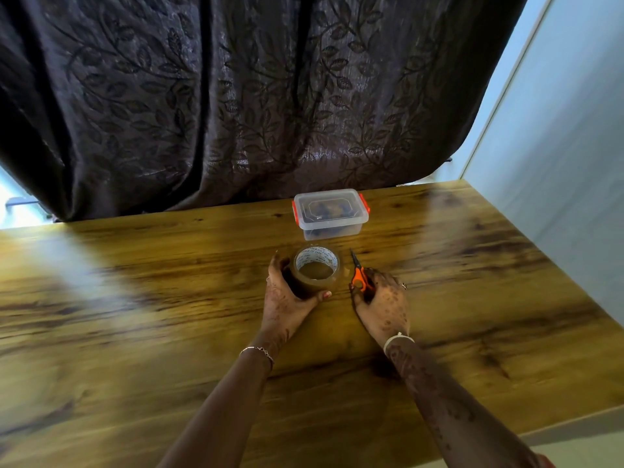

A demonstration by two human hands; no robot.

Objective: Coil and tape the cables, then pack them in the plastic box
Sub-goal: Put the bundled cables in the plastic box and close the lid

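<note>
A clear plastic box (330,214) with orange clips stands lidded near the table's far edge, with dark coiled cables dimly visible inside. In front of it a roll of brown packing tape (315,272) stands on the wood. My left hand (287,300) grips the roll from its left and near side, thumb curled under the front. To the right, my right hand (381,305) holds the orange handles of a small pair of scissors (358,273), whose blades point away toward the box.
The wooden table (169,315) stretches wide on both sides of my hands. A dark patterned curtain (236,96) hangs behind the far edge. A pale wall (557,163) borders the table on the right.
</note>
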